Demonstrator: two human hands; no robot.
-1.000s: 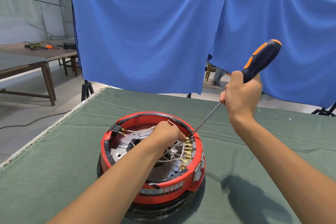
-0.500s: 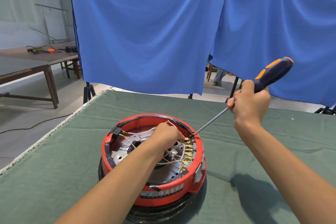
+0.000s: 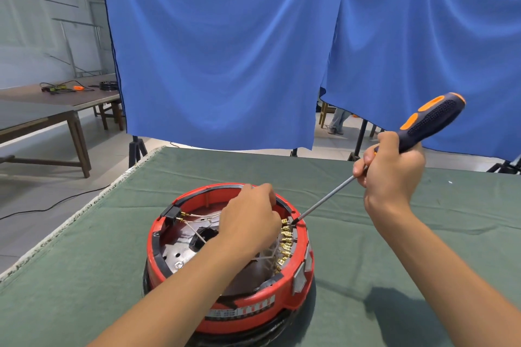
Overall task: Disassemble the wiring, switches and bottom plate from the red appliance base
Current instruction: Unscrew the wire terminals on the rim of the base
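The round red appliance base [image 3: 248, 315] stands upside down on the green table cloth [image 3: 84, 276], its inside open to view. White wires [image 3: 197, 218] cross a metal bottom plate [image 3: 174, 255]. A row of brass terminals [image 3: 284, 242] lines the right inner wall. My left hand [image 3: 249, 220] reaches into the base beside the terminals with curled fingers; what it holds is hidden. My right hand [image 3: 392, 175] grips a screwdriver [image 3: 431, 121] with a dark and orange handle. Its shaft slants down-left and its tip [image 3: 293, 222] touches the rim at the top terminal.
Blue curtains [image 3: 225, 51] hang behind the table's far edge on black stands. A wooden table [image 3: 56, 98] with cables stands at the left, and a cable lies on the floor. A person's legs [image 3: 337, 121] show behind the curtains.
My right hand has dropped and moved right, laying the screwdriver flatter while its tip stays at the terminals. My left hand stays inside the base.
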